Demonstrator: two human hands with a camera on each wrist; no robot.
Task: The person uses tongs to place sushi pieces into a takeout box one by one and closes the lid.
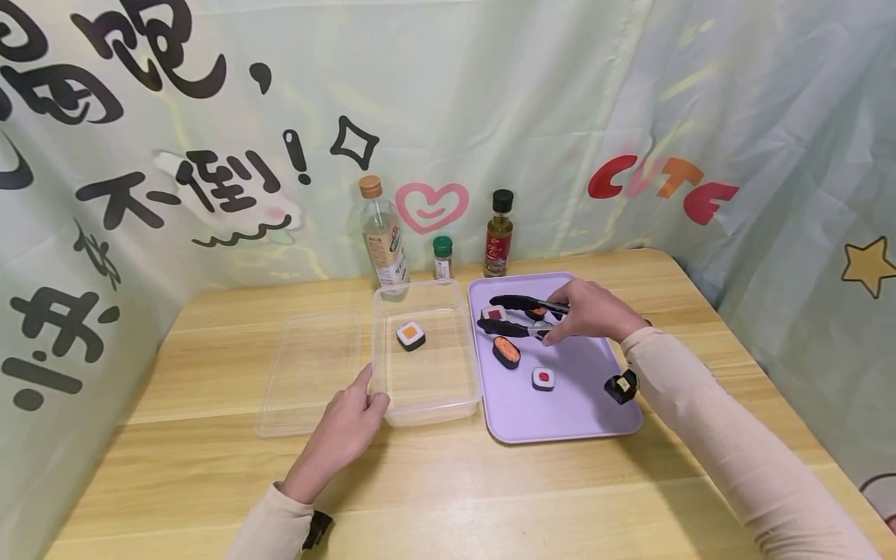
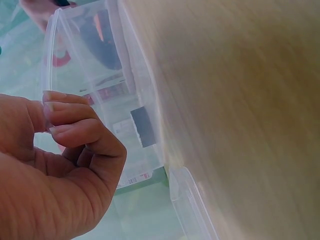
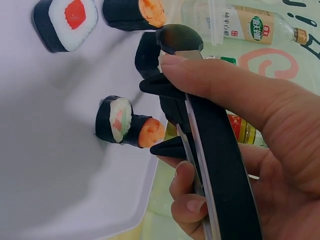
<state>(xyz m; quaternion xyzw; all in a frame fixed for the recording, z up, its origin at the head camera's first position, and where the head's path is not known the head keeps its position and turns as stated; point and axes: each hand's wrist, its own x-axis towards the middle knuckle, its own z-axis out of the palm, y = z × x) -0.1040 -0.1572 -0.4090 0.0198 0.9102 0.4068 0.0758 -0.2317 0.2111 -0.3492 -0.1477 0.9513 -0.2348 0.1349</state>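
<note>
My left hand [image 1: 353, 416] pinches the near left rim of a clear plastic container [image 1: 427, 408]; in the left wrist view, bent fingers [image 2: 75, 112] lie over that rim. One sushi roll piece with an orange centre [image 1: 410, 335] sits inside. Over the lilac tray [image 1: 560, 416], my right hand [image 1: 591, 311] grips black-tipped tongs [image 1: 521, 303]. The tongs' arms stand apart, on either side of a sushi roll piece with a dark red centre [image 1: 493, 313]; whether they touch it I cannot tell. Beneath the tongs lie more pieces, partly hidden, including a green-and-pink-filled roll [image 3: 119, 120].
Also on the tray are an orange-topped sushi piece [image 1: 506, 352] and a red-centred roll [image 1: 543, 379]. A clear lid [image 1: 308, 373] lies left of the container. Behind stand a tall bottle [image 1: 385, 241], a green-capped shaker [image 1: 442, 257] and a black-capped bottle [image 1: 498, 237], before a printed curtain.
</note>
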